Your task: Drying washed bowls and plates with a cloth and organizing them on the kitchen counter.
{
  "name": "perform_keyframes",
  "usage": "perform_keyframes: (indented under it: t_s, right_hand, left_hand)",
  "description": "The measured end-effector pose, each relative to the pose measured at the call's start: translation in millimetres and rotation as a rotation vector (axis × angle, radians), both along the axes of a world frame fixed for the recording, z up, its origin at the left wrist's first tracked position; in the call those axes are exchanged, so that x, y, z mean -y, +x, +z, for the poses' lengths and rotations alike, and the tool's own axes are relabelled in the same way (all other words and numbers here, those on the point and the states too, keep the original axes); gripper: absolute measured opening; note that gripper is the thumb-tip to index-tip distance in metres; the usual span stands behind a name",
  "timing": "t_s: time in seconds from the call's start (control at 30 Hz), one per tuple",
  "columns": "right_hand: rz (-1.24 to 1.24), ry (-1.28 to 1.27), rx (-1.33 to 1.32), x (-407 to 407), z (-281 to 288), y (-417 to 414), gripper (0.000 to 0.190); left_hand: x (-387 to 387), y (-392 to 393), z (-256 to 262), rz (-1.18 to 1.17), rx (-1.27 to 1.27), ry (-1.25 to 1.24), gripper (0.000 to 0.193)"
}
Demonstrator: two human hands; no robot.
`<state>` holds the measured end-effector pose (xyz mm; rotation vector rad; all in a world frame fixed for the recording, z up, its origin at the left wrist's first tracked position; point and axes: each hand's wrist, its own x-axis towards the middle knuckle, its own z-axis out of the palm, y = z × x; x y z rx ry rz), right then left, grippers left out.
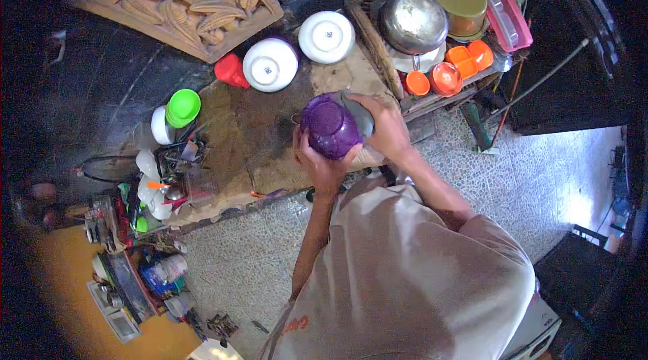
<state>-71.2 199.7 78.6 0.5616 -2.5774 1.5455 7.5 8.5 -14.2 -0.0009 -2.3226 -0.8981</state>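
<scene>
My left hand (324, 167) grips a purple plastic bowl (331, 124) from below and from its left side. The bowl is tilted, with its round foot facing up toward me. On its right side my right hand (387, 124) presses a grey piece (360, 116) against the wall; whether this is a cloth or another dish I cannot tell. Both hands are above the front part of a worn wooden table (238, 137). Beyond them two white bowls (272, 65) lie upside down, beside a red plastic item (232, 70).
At the back right, a rattan rack (377, 51) carries a steel bowl (414, 23), an olive-lidded container (459, 0), a pink box (506, 10) and orange dishes (446, 79). Stacked green cups (183, 106) and several utensils (174, 193) crowd the left. A carved wooden panel (197, 0) stands behind.
</scene>
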Motion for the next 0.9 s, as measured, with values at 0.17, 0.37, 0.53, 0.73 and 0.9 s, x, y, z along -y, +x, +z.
perform_keyframes:
  t_s: [0.17,0.37,0.53,0.73,0.9]
  right_hand:
    - [0.054,-0.008,-0.131,9,-11,19,0.071]
    - [-0.027,-0.071,-0.050,-6,-47,-8,0.070]
    - [-0.176,-0.025,0.008,-12,-42,-12,0.069]
    - [-0.008,0.154,-0.097,-9,-52,-14,0.082]
    - [0.004,-0.077,-0.031,1,-39,6,0.080]
  left_hand:
    - [-10,-4,2,0.166,0.142,-0.074,0.137]
    - [-8,2,23,0.053,0.212,0.031,0.131]
    - [25,5,11,-0.162,0.153,0.122,0.119]
    - [35,-2,14,-0.277,0.120,0.098,0.111]
    - [36,-1,15,-0.255,0.106,0.126,0.111]
